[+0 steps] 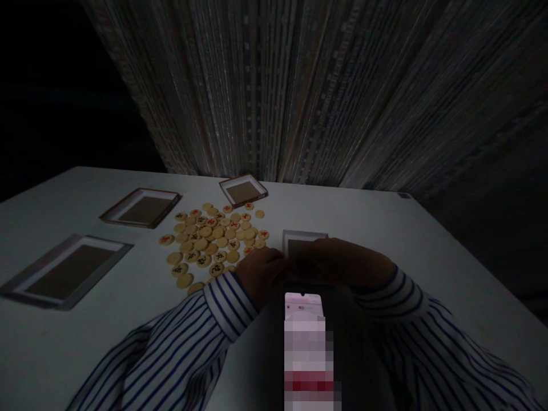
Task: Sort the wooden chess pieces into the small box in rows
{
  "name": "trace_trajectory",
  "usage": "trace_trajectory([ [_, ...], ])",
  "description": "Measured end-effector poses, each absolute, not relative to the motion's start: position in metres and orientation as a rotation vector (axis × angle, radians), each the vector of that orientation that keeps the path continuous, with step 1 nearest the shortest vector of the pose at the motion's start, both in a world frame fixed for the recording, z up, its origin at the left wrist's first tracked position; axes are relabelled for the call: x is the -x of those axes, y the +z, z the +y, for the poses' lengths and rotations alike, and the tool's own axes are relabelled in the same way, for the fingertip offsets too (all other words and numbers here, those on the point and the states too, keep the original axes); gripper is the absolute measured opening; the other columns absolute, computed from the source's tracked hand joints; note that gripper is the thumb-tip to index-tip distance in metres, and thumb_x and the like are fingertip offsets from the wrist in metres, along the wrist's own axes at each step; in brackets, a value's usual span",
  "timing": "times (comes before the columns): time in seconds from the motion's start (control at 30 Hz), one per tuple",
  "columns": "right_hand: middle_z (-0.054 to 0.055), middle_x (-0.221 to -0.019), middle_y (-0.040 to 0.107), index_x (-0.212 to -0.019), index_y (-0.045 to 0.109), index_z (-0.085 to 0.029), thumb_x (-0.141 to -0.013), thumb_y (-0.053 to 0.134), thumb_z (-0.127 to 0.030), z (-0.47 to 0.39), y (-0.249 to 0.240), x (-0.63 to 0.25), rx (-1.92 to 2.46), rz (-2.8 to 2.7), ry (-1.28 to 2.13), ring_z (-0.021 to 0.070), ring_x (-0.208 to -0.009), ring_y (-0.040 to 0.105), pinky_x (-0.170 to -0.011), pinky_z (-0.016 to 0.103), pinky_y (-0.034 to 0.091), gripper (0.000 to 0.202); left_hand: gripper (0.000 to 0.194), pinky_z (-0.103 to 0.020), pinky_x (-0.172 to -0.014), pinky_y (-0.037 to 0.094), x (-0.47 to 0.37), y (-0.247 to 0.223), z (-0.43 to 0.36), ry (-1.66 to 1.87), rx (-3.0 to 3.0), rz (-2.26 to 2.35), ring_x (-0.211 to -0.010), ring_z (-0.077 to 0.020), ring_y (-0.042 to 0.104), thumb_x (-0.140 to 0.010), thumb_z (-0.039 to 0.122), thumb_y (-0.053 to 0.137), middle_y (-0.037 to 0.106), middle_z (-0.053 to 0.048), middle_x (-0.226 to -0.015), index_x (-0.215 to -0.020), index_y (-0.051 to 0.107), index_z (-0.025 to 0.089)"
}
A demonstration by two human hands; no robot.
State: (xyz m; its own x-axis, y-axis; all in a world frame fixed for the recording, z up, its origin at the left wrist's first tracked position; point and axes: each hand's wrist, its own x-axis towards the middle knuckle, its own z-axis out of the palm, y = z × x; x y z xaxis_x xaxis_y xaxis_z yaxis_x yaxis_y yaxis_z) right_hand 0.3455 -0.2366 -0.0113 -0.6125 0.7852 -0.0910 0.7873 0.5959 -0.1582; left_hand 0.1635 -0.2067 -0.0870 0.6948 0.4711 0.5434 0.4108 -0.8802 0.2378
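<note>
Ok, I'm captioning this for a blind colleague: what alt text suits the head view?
A person's left hand and right hand, in striped sleeves, are close together, partly hiding a shallow tray, above a lit phone in the picture. Left of them, round tan pieces, some marked red or black, lie on a white table with three more trays.

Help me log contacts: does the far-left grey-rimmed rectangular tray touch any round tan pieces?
Apart: the head view shows white tabletop between the grey-rimmed tray and the nearest round tan piece.
</note>
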Motion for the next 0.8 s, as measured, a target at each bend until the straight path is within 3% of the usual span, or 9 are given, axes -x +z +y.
trace_trajectory([
  [0.8,0.005,-0.08,0.067,-0.087,0.065,-0.016,-0.081,0.048,-0.02,-0.2332,-0.01,-0.3526,-1.369,2.736,-0.348,0.0113,-0.063,0.057,-0.056,0.022,0.038,0.018,0.018,-0.03,-0.057,0.047,-0.1636,-0.0906,-0.2066,0.999,-2.837,0.731,-0.065,-0.0182,0.058,-0.081,0.02,0.051,0.066,-0.01,-0.075,-0.082,0.069,0.014],
])
